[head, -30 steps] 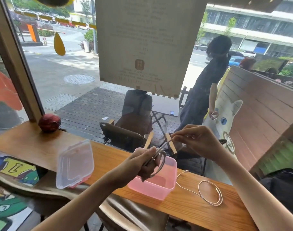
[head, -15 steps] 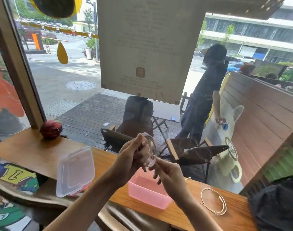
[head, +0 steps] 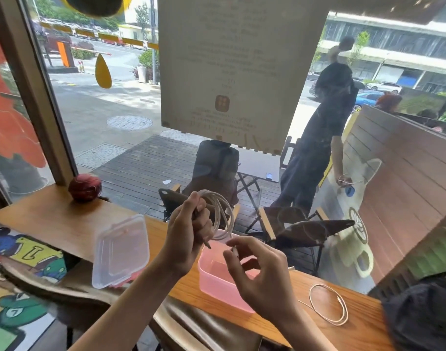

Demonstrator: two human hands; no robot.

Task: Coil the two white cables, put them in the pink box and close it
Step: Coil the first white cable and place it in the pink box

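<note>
With our left hand clamped round the coiled thin white cable at frame centre, just above the open pink plastic box, and our right hand pinching its loose tail, we should wrap that tail snugly around the loops.

The left forearm is reaching up from the lower left, and the left hand is gripping the coiled white cable with its fingers curled round the loops. The right hand is hovering just below and to the right, fingers loosely curled, thumb and forefinger pinching the cable's loose end.
</note>
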